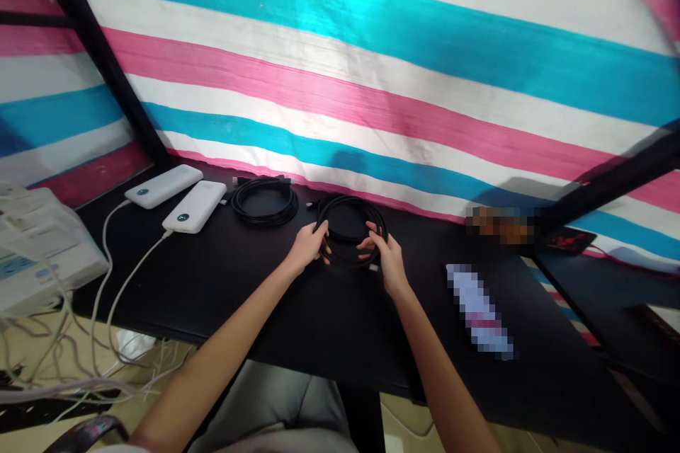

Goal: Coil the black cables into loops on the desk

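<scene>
A coiled black cable (348, 199) is held up in a loop just above the black table (297, 318). My left hand (309, 246) grips its left side, thumb and fingers closed round the strands. On the right side, my right hand (387, 253) has its thumb and fingers closed round the coil. One connector end pokes out at the coil's upper left, and another pale-tipped plug (373, 267) shows by my right hand. To the left lies a second coiled black cable (264, 202) with its plugs on top, touched by neither hand.
Two white power banks (195, 207) with white cords lie at the left. Beyond them stands a white box (50, 255) amid tangled white cables. A blurred flat object (478, 311) lies right of my hands. Striped cloth (340, 71) hangs behind, and a dark device (568, 239) sits far right.
</scene>
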Demonstrator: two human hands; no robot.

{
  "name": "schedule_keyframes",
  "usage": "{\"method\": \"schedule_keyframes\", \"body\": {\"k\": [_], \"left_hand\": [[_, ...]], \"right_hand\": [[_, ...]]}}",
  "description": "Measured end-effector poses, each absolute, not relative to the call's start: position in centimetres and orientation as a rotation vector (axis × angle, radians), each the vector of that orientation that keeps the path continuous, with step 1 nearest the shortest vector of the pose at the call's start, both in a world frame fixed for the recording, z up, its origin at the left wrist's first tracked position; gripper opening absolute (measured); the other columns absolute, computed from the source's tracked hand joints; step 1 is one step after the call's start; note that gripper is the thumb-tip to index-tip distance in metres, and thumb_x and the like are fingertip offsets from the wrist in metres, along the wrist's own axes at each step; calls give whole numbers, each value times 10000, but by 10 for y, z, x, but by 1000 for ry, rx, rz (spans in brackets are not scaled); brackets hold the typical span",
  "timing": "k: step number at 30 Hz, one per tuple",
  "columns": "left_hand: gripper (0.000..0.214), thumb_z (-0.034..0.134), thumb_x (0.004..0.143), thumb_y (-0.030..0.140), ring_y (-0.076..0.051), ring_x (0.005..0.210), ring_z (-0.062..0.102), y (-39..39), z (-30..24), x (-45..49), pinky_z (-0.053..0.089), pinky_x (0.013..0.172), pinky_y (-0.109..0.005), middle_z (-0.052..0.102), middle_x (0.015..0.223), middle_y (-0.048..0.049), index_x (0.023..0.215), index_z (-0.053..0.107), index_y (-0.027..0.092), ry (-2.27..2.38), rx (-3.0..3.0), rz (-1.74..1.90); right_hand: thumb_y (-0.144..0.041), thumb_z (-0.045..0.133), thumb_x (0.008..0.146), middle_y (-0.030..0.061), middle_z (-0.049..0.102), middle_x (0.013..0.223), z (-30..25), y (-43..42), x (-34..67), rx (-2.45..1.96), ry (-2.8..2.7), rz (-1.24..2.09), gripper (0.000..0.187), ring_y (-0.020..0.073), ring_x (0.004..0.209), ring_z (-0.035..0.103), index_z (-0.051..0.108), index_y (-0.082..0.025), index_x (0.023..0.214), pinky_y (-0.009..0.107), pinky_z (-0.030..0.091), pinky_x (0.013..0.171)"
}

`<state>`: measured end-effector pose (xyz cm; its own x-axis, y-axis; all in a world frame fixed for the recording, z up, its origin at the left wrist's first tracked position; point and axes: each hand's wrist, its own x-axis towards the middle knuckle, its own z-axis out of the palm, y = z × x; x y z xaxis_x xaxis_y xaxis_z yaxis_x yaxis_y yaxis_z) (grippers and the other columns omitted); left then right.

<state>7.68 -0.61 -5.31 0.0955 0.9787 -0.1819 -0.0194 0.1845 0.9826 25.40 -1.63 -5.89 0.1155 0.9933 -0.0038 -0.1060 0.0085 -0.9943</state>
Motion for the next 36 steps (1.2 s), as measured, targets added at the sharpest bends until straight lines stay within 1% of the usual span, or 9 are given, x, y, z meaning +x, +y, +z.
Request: {"method": "schedule_keyframes", "body": {"k": [3,7,12,15,17,21,26,31,36], "left_hand": [[289,454,888,416,-112,319,534,-1,-56,74,244,316,-167,550,465,9,746,458,164,1219,1061,1065],[315,483,869,452,-114,330,542,2,-58,71,253,319,-167,548,469,11,758,473,158,1169,951,1036],[326,652,752,409,-98,333,523,3,-58,67,249,318,-177,532,473,14,663,479,148,1150,950,1009],[300,639,757,373,-102,330,517,1,-55,68,252,323,-185,520,457,15,637,479,150,1178,956,1010],[283,590,790,359,-103,325,514,-2,-52,69,249,329,-187,511,444,17,634,481,150,1203,940,1015],[281,523,830,360,-95,327,512,-5,-49,73,257,345,-186,539,453,3,660,516,136,1193,979,1005],[267,502,843,351,-124,394,585,-9,-48,76,261,348,-189,629,574,-43,692,520,132,1104,1044,934],[271,508,850,375,-119,368,564,-9,-49,79,274,349,-185,594,484,-23,706,507,145,1135,1054,866],[251,514,851,378,-102,314,517,-10,-51,82,271,333,-190,597,491,-5,735,493,156,1168,1042,862]], "right_hand": [[-445,659,695,14,638,688,-58,-16,254,-1276,-1164,1095,418,159,680,592,625,-153,993,229,450,536],[-482,667,678,16,635,685,-50,-20,255,-1304,-1127,1237,416,162,641,597,607,-162,936,230,440,505],[-515,628,701,14,625,668,-45,-21,256,-1342,-1199,1182,391,116,525,521,646,-165,874,202,357,419],[-521,593,733,6,613,674,-48,-19,257,-1321,-1284,1111,436,83,455,420,672,-171,981,202,262,373],[-527,584,742,2,614,689,-50,-19,259,-1315,-1315,1062,494,71,430,380,656,-175,1082,207,245,374],[-537,560,771,16,627,660,-53,-20,262,-1394,-1383,805,512,95,445,443,658,-155,1097,225,336,428],[-516,526,806,40,679,668,-55,-20,268,-1504,-1408,626,402,155,529,569,700,-173,921,267,445,534],[-364,680,683,62,724,829,-58,-15,270,-1449,-1237,779,311,246,836,667,689,-171,927,344,500,760],[-261,718,611,69,725,931,-56,-12,271,-1341,-1120,998,311,241,922,650,688,-175,908,361,491,831]]}}
